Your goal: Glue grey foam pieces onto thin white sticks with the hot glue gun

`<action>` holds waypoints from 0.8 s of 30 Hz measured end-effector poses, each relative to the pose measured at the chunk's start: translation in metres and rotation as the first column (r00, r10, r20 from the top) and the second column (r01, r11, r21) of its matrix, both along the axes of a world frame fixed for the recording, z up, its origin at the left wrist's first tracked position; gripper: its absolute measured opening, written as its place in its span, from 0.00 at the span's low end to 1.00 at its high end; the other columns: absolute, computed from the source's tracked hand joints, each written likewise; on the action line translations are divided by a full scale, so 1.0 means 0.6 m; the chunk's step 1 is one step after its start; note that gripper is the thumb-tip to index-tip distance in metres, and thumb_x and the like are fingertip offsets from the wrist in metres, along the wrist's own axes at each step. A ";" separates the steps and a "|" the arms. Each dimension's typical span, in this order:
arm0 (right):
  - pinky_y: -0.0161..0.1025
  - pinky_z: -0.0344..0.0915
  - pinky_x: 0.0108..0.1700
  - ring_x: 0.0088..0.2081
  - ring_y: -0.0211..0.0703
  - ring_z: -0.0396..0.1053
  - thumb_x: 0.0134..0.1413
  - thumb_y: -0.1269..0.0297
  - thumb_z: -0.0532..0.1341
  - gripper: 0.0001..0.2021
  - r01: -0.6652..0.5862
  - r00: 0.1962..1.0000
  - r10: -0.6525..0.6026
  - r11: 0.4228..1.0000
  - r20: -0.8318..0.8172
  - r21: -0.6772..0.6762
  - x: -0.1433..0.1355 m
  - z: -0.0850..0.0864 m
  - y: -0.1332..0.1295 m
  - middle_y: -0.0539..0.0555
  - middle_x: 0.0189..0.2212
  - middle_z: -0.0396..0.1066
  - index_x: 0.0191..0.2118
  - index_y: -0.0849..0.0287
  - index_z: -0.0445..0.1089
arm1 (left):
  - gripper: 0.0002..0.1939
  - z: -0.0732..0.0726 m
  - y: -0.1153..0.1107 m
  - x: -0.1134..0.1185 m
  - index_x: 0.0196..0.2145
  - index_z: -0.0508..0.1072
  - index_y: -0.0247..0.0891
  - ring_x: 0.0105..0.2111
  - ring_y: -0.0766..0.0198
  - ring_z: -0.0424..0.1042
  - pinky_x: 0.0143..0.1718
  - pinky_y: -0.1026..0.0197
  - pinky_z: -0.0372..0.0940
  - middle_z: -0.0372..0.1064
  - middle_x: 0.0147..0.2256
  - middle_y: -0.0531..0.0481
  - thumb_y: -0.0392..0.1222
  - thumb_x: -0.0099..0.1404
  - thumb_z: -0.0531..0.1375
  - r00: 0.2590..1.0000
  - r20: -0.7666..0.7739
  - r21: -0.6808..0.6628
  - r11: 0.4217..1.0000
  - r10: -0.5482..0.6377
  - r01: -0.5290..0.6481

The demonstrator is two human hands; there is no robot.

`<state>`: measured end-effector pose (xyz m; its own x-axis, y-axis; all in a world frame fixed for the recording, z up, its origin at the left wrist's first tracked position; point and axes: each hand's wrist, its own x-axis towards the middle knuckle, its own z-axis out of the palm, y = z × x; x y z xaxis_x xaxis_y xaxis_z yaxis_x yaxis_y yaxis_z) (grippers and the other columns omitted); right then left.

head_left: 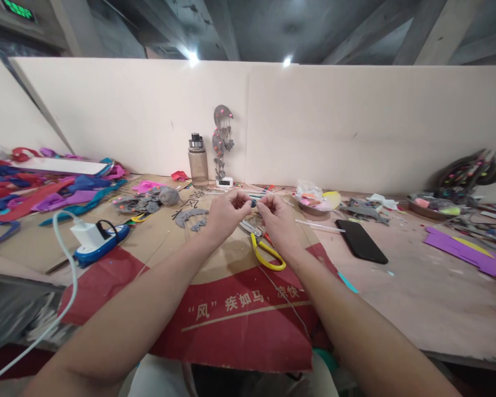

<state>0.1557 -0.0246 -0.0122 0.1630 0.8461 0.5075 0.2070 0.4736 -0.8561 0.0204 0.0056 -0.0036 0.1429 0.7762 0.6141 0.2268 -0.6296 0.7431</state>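
Both my hands are raised over the cardboard sheet, their fingertips almost meeting. My left hand (232,212) is closed in a pinch, and so is my right hand (278,219). Between the fingertips shows a small dark blue piece (253,203), too small to name. Beneath the hands lie scissors (268,258) with yellow handles, their blades partly hidden. A pale thread (287,298) trails down over the red part of the cardboard sheet (240,336). Left of my left hand lie grey felt pieces (186,218), one crescent shaped.
A bottle (198,162) and a hanging grey felt ornament (222,132) are at the back panel. On the right lie a phone (361,241) and a bowl of scraps (316,204). To the left are a blue power strip (101,248) and coloured felt strips (45,196).
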 end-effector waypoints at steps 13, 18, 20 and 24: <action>0.36 0.53 0.30 0.26 0.37 0.57 0.53 0.64 0.57 0.05 0.159 0.971 -0.171 0.984 0.169 0.080 0.001 0.009 -0.012 0.47 0.23 0.62 0.31 0.58 0.66 | 0.05 0.009 -0.012 0.000 0.29 0.72 0.35 0.21 0.71 0.64 0.24 0.67 0.61 0.69 0.22 0.54 0.40 0.56 0.60 0.998 0.009 -0.081 0.995 -0.063 0.064; 0.36 0.53 0.29 0.25 0.37 0.56 0.52 0.63 0.57 0.06 0.174 0.964 -0.183 0.983 0.192 0.062 0.002 0.013 -0.014 0.47 0.21 0.61 0.31 0.59 0.68 | 0.05 0.008 -0.013 0.000 0.29 0.73 0.35 0.21 0.71 0.64 0.24 0.68 0.61 0.69 0.22 0.54 0.40 0.55 0.60 0.998 -0.013 -0.074 0.996 -0.055 0.054; 0.35 0.52 0.29 0.24 0.36 0.55 0.52 0.64 0.57 0.06 0.178 0.961 -0.187 0.982 0.205 0.059 0.003 0.014 -0.013 0.46 0.20 0.59 0.29 0.59 0.68 | 0.05 0.009 -0.014 0.001 0.28 0.73 0.35 0.20 0.71 0.64 0.23 0.68 0.61 0.68 0.22 0.55 0.39 0.56 0.60 0.998 -0.024 -0.077 0.995 -0.062 0.060; 0.35 0.51 0.28 0.24 0.35 0.54 0.51 0.65 0.57 0.05 0.189 0.953 -0.198 0.980 0.230 0.060 0.006 0.014 -0.010 0.45 0.20 0.57 0.27 0.59 0.66 | 0.05 0.013 -0.012 -0.002 0.28 0.73 0.34 0.18 0.73 0.63 0.21 0.69 0.60 0.68 0.20 0.54 0.39 0.57 0.60 0.991 -0.053 -0.113 0.987 -0.121 0.114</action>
